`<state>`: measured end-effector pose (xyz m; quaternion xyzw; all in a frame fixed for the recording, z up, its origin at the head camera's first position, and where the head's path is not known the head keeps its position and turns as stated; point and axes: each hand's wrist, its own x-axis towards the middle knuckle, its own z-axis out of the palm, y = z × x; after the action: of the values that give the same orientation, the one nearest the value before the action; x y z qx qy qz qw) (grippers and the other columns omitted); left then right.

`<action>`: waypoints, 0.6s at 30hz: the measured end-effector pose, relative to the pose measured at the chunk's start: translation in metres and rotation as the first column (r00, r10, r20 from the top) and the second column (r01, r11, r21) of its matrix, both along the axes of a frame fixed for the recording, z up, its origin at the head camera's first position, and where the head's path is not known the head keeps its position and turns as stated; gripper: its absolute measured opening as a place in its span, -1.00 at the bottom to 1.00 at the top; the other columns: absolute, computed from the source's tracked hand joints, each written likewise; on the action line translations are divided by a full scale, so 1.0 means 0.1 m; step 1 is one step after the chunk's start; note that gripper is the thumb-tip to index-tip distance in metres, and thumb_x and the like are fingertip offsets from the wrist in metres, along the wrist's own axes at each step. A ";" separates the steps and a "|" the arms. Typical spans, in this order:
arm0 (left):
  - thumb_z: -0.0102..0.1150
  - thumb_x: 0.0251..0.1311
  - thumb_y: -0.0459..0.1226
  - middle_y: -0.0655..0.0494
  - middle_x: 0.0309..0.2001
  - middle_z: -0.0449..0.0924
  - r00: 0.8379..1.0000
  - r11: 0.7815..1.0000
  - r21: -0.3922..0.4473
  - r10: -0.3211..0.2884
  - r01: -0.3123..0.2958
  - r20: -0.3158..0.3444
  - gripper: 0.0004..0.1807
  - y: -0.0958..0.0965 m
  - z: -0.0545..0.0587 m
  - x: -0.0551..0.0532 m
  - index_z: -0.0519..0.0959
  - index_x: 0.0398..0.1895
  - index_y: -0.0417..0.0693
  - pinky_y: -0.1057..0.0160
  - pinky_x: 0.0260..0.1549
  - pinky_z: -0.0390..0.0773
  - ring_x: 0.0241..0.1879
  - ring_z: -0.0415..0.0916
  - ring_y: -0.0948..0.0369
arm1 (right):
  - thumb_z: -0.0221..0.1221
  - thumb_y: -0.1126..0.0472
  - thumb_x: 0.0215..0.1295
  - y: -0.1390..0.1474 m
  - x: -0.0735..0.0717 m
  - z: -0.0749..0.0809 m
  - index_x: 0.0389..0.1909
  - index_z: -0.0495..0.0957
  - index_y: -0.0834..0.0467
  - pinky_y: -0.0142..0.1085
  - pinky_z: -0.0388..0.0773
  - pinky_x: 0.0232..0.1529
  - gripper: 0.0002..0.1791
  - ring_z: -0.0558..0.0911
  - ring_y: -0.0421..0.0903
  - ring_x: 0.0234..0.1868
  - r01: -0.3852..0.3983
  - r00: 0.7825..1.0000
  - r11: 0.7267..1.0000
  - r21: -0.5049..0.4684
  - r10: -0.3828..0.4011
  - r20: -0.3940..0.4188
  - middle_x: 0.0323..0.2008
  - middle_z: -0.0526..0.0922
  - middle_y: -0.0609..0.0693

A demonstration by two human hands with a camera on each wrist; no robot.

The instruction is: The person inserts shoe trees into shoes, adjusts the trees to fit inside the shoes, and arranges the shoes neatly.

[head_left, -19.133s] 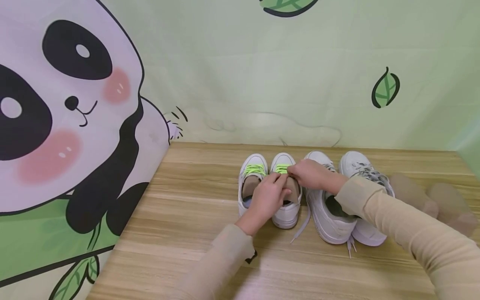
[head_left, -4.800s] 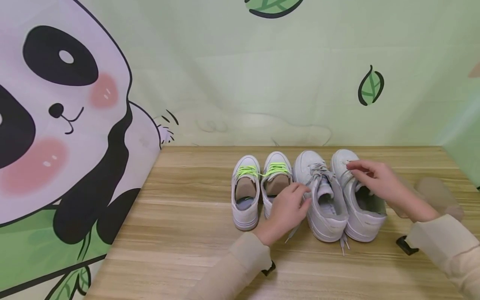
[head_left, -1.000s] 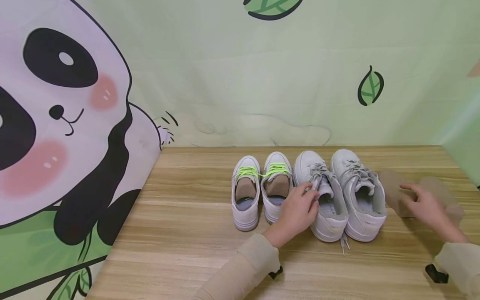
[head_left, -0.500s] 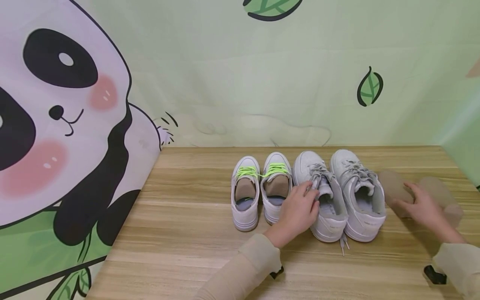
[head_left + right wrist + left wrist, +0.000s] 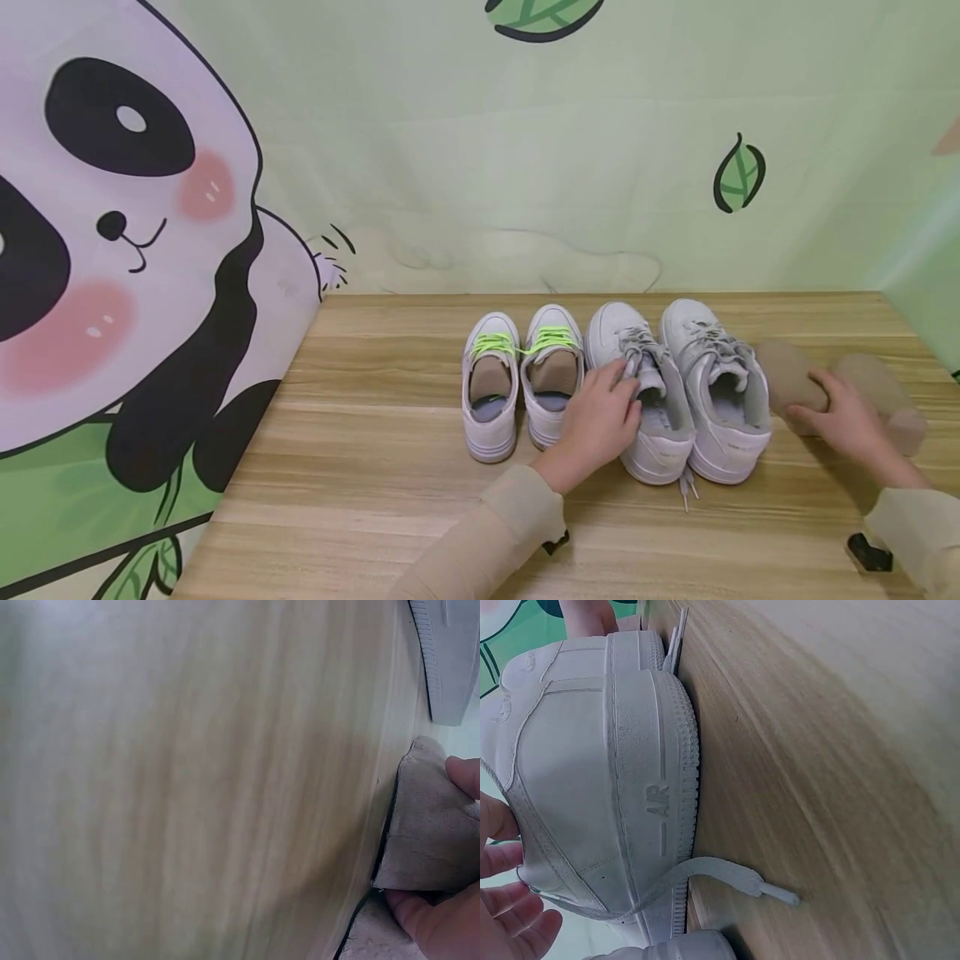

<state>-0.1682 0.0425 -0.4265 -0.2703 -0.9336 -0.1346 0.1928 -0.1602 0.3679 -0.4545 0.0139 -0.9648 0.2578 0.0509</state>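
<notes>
My right hand (image 5: 847, 417) grips the left of two tan shoe inserts (image 5: 787, 379), thumb and fingers on its opposite sides. The second insert (image 5: 873, 387) lies just right of it. In the right wrist view, the gripped insert (image 5: 431, 825) sits on the wood. My left hand (image 5: 596, 417) rests beside the left large white sneaker (image 5: 660, 450); its fingertips touch the side near the grey laces. A loose lace (image 5: 720, 870) trails onto the surface in the left wrist view. The right large sneaker (image 5: 731, 450) stands alongside, its opening uncovered.
Two smaller white sneakers with green laces, one left (image 5: 491, 429) and one right (image 5: 555, 329), stand to the left with brown inserts inside. Behind the wood-grain surface (image 5: 360, 467) is a green printed backdrop (image 5: 600, 167) with a panda (image 5: 150, 208).
My right hand has left the right large sneaker and moved right, its fingers closing round the tan insert over the last second. The left hand has barely moved.
</notes>
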 end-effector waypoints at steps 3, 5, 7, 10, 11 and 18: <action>0.01 0.11 -0.11 0.14 0.11 0.37 1.000 1.000 -0.015 0.011 -0.011 -0.023 -0.76 0.02 0.01 0.00 0.54 -0.17 0.11 0.31 -0.07 0.45 0.03 0.37 0.20 | 0.10 0.12 0.15 -0.01 0.00 0.01 0.11 0.09 0.56 0.25 0.16 -0.13 -0.29 0.21 0.51 -0.05 0.006 1.000 1.000 0.006 -0.006 0.017 -0.03 0.19 0.63; 0.01 0.11 -0.10 0.14 0.12 0.36 0.999 0.999 -0.035 0.020 -0.021 -0.038 -0.76 0.03 0.01 -0.01 0.54 -0.18 0.11 0.32 -0.09 0.45 0.02 0.37 0.20 | 0.10 0.10 0.16 -0.01 0.00 0.02 0.13 0.07 0.56 0.25 0.16 -0.12 -0.27 0.20 0.52 -0.04 0.007 1.000 1.000 0.005 -0.007 0.031 -0.02 0.19 0.63; 0.00 0.12 -0.08 0.14 0.14 0.35 0.999 0.997 -0.065 0.028 -0.031 -0.045 -0.74 0.05 0.02 -0.01 0.54 -0.16 0.12 0.32 -0.08 0.44 0.02 0.36 0.21 | 0.09 0.09 0.16 0.00 0.00 0.01 0.14 0.06 0.55 0.25 0.16 -0.12 -0.26 0.20 0.52 -0.04 0.011 0.999 1.000 0.004 -0.011 0.043 -0.02 0.18 0.64; -0.01 0.12 -0.06 0.14 0.17 0.32 0.998 0.993 -0.107 0.037 -0.042 -0.048 -0.72 0.08 0.04 -0.03 0.53 -0.14 0.12 0.32 -0.09 0.44 0.05 0.33 0.22 | 0.10 0.07 0.16 0.01 -0.01 0.00 0.16 0.05 0.53 0.25 0.16 -0.12 -0.24 0.20 0.52 -0.04 0.014 0.999 1.000 0.006 -0.014 0.053 -0.01 0.18 0.64; -0.02 0.12 -0.05 0.14 0.17 0.31 0.998 0.992 -0.116 0.040 -0.045 -0.045 -0.71 0.09 0.05 -0.04 0.52 -0.12 0.13 0.32 -0.10 0.44 0.06 0.32 0.22 | 0.10 0.07 0.16 0.01 -0.01 0.00 0.16 0.05 0.53 0.25 0.17 -0.13 -0.24 0.20 0.52 -0.04 0.015 0.998 1.000 0.008 -0.016 0.053 0.00 0.18 0.64; 0.00 0.12 -0.04 0.14 0.18 0.29 0.999 0.990 -0.130 0.051 -0.052 -0.012 -0.71 0.12 0.08 -0.05 0.49 -0.11 0.15 0.31 -0.17 0.47 0.05 0.33 0.22 | 0.11 0.07 0.15 0.03 -0.02 -0.03 0.16 0.06 0.52 0.24 0.19 -0.15 -0.24 0.22 0.51 -0.06 0.019 0.999 1.000 0.014 -0.020 0.046 -0.02 0.20 0.63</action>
<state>-0.1734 0.0549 -0.4186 -0.2585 -0.9463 -0.0672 0.1820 -0.1619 0.3706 -0.4572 -0.0010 -0.9675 0.2509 0.0310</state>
